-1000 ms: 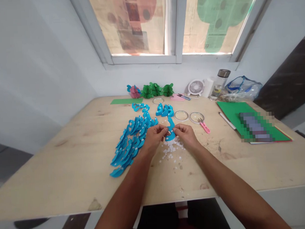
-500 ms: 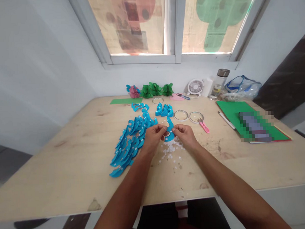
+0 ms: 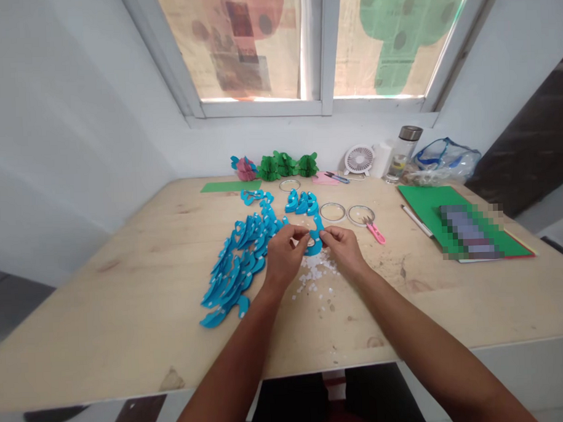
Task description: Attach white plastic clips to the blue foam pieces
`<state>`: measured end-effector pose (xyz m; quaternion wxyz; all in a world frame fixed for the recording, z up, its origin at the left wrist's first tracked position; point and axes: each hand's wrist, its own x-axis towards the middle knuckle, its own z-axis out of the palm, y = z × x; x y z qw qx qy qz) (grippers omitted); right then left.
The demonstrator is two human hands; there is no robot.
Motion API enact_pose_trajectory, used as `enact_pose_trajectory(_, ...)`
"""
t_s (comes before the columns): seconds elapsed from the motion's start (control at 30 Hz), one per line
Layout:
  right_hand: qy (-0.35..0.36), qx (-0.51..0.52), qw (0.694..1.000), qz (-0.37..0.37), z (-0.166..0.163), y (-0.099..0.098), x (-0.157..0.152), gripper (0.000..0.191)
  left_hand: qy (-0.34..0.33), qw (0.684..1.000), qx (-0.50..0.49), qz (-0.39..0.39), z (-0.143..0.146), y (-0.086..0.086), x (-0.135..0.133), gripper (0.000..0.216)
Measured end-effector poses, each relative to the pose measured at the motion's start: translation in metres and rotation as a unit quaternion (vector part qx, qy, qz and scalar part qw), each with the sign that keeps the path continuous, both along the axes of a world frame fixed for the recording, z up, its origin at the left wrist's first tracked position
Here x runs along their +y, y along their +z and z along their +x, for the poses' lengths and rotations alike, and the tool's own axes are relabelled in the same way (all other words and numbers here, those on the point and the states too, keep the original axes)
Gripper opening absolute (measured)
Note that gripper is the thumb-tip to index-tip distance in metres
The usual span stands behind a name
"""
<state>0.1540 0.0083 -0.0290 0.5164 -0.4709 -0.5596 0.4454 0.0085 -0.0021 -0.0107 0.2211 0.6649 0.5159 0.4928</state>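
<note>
Between my hands is a curved blue paper cut-out [image 3: 314, 249] with small white patches on it. My right hand [image 3: 342, 246] pinches its right side between thumb and forefinger. At its left edge, the thumb and forefinger of my left hand [image 3: 285, 251] are pressed together; whether a small white bit is also between them is too small to tell. Just below lie many white paper scraps [image 3: 315, 272]. A large pile of similar blue cut-outs [image 3: 239, 262] spreads left of my left hand. A smaller blue stack [image 3: 301, 202] lies beyond my hands.
Tape rolls [image 3: 332, 212] and pink-handled snips [image 3: 374, 230] lie beyond my right hand. Farther right are a pen [image 3: 417, 221] and green sheets [image 3: 419, 200]. Along the wall stand green paper ornaments [image 3: 284, 165], a small fan [image 3: 359, 161] and a bottle [image 3: 403, 154].
The blue cut-out has shifted slightly right and away from me between my hands. My left fingers have changed their pinch at its left edge. The view has shifted slightly.
</note>
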Motion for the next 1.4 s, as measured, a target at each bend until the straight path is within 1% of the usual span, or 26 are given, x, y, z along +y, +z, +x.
enact_pose_trajectory(0.1,-0.016,-0.017,1.0,0.009,0.001,0.001,0.001,0.028,-0.03,0.993,0.1,0.059,0.002,-0.002,-0.001,0.006)
enact_pose_trajectory(0.17,-0.022,-0.03,0.999,0.015,0.001,0.001,0.001,0.029,-0.037,0.985,0.144,0.083,0.005,-0.004,-0.002,0.007)
enact_pose_trajectory(0.33,-0.036,-0.063,0.997,0.032,0.001,0.0,0.001,0.028,-0.016,0.975,0.195,0.109,0.009,-0.008,-0.002,0.009)
enact_pose_trajectory(0.57,-0.051,-0.095,0.994,0.026,0.001,-0.003,0.001,0.029,-0.006,0.969,0.218,0.117,0.01,-0.009,-0.003,0.008)
enact_pose_trajectory(0.77,-0.059,-0.113,0.991,0.037,0.0,-0.004,0.0,0.029,-0.003,0.968,0.222,0.116,0.011,-0.01,-0.002,0.01)
enact_pose_trajectory(0.93,-0.056,-0.119,0.991,0.037,0.0,-0.005,0.0,0.03,-0.015,0.968,0.224,0.113,0.01,-0.012,0.0,0.01)
enact_pose_trajectory(1.1,-0.06,-0.121,0.99,0.037,-0.001,-0.004,-0.001,0.029,-0.026,0.968,0.226,0.104,0.01,-0.01,-0.001,0.015)
enact_pose_trajectory(1.23,-0.065,-0.119,0.99,0.03,-0.001,-0.003,0.0,0.029,-0.027,0.974,0.204,0.094,0.01,-0.011,-0.001,0.01)
enact_pose_trajectory(1.3,-0.068,-0.121,0.99,0.028,0.0,-0.004,0.0,0.029,-0.027,0.976,0.195,0.092,0.01,-0.012,0.0,0.012)
enact_pose_trajectory(1.4,-0.072,-0.124,0.989,0.026,0.0,-0.005,0.001,0.029,-0.03,0.974,0.205,0.089,0.01,-0.013,0.001,0.011)
